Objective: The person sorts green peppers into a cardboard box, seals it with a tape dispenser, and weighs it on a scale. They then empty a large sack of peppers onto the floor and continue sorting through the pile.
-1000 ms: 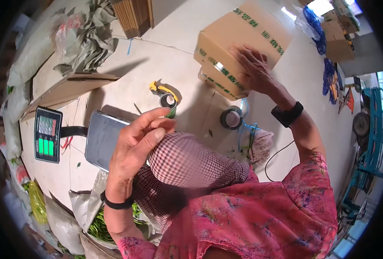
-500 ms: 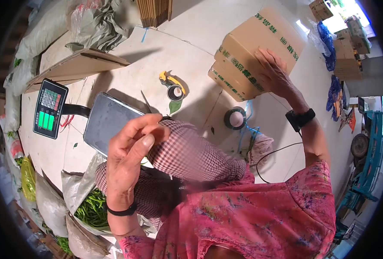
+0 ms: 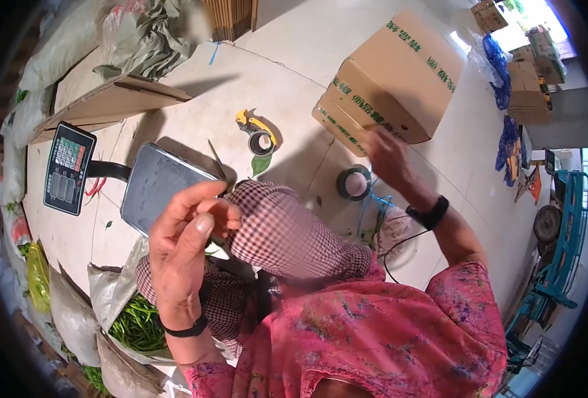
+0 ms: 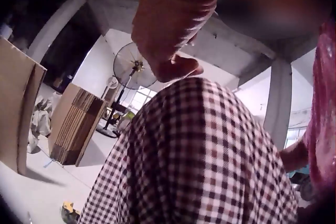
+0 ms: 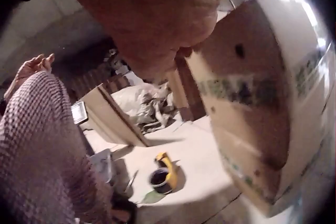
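Note:
A cardboard carton [image 3: 407,73] with green printed characters stands on the floor, and another printed cardboard layer [image 3: 337,129] shows below its near side. My right hand [image 3: 393,159] hovers by the carton's near lower corner, fingers blurred and bent with nothing visible in them. In the right wrist view, the carton [image 5: 247,82] fills the right side beside this hand [image 5: 168,19]. My left hand [image 3: 184,242] is held by the checked knee [image 3: 274,225], fingers loosely curled and holding nothing. The left wrist view has that hand [image 4: 176,29] above the knee.
A yellow-handled tape dispenser [image 3: 261,136] and a black-rimmed roll [image 3: 354,183] lie on the floor. Left are a scale platform [image 3: 161,189], its display [image 3: 70,168], and an open sack of green peppers [image 3: 138,325]. Folded cardboard [image 3: 112,103] stands behind.
My right hand has come off the carton's top and moved down toward me to its near corner. The left hand stays by the knee. The scale's green-lit digits have gone dim.

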`<action>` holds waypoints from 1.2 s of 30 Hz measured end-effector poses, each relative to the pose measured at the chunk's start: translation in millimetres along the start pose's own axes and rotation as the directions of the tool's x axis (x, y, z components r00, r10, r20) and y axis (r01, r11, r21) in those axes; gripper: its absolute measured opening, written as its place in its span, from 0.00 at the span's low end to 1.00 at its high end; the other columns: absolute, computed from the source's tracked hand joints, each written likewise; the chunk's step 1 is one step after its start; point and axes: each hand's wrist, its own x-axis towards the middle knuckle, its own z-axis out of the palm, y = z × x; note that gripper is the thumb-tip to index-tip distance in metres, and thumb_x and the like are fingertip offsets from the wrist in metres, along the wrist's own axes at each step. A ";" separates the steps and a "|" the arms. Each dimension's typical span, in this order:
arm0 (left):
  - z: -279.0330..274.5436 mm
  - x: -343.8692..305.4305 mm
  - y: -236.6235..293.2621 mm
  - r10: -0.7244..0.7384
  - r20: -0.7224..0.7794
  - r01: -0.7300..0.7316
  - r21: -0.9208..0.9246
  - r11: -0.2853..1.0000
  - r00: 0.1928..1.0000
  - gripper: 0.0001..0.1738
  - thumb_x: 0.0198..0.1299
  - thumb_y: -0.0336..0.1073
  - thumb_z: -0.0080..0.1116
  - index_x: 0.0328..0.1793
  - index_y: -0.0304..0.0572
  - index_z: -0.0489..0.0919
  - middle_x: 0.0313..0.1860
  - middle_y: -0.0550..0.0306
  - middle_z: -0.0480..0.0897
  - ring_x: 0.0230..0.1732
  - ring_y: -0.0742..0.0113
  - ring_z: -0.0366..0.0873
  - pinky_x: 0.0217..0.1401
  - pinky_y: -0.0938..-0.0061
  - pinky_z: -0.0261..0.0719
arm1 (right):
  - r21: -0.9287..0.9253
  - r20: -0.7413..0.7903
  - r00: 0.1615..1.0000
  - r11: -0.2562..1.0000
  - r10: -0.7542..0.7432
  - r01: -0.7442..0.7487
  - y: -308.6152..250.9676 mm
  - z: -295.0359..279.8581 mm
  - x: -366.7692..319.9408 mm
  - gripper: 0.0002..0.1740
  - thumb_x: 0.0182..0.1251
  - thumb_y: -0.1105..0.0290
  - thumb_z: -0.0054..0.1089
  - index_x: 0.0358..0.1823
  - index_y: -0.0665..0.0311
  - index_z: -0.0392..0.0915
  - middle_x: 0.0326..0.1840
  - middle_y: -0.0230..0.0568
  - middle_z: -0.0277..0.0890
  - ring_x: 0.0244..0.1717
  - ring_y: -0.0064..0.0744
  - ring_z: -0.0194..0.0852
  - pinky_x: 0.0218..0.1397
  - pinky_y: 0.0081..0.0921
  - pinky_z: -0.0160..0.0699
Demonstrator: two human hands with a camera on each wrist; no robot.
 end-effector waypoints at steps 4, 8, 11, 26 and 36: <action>-10.3 -6.3 1.0 0.026 -0.047 -0.027 -0.016 1.000 0.999 0.22 0.67 0.40 0.59 0.62 0.32 0.77 0.39 0.51 0.84 0.39 0.68 0.80 0.45 0.75 0.77 | 0.275 0.171 0.982 0.961 -0.080 0.031 64.5 94.6 -14.4 0.07 0.65 0.70 0.54 0.38 0.65 0.79 0.33 0.54 0.78 0.38 0.55 0.79 0.39 0.43 0.76; -8.1 -9.8 -0.9 -0.039 -0.061 0.033 -0.091 0.995 0.997 0.20 0.68 0.34 0.57 0.63 0.32 0.77 0.41 0.50 0.85 0.41 0.68 0.81 0.48 0.74 0.78 | 0.013 0.073 0.976 0.978 0.206 -0.208 117.7 131.4 -7.4 0.07 0.65 0.68 0.55 0.31 0.63 0.77 0.28 0.55 0.73 0.31 0.58 0.74 0.35 0.46 0.72; -14.5 -8.2 -1.5 -0.061 -0.069 0.053 -0.109 0.993 0.996 0.19 0.69 0.32 0.56 0.63 0.32 0.77 0.42 0.51 0.85 0.42 0.69 0.81 0.48 0.74 0.78 | -0.017 0.031 0.970 0.970 0.242 -0.242 141.8 140.1 -1.5 0.06 0.63 0.70 0.56 0.29 0.63 0.77 0.27 0.54 0.73 0.32 0.57 0.76 0.36 0.47 0.74; -37.7 -49.1 -7.3 -0.185 -0.130 0.155 -0.216 0.964 0.974 0.18 0.71 0.33 0.54 0.64 0.34 0.76 0.43 0.52 0.85 0.46 0.70 0.80 0.53 0.75 0.76 | 0.161 0.319 0.948 0.985 0.009 -0.063 54.1 130.2 241.0 0.22 0.68 0.57 0.59 0.52 0.70 0.77 0.44 0.49 0.81 0.44 0.39 0.79 0.49 0.32 0.77; -68.6 -83.9 -12.8 -0.205 -0.290 0.118 -0.290 0.950 0.935 0.19 0.71 0.31 0.54 0.66 0.33 0.74 0.48 0.52 0.84 0.50 0.68 0.79 0.59 0.73 0.75 | 0.256 0.089 0.800 0.790 -0.593 0.557 -257.0 150.7 409.3 0.20 0.55 0.71 0.60 0.52 0.66 0.78 0.42 0.63 0.80 0.44 0.64 0.78 0.48 0.47 0.78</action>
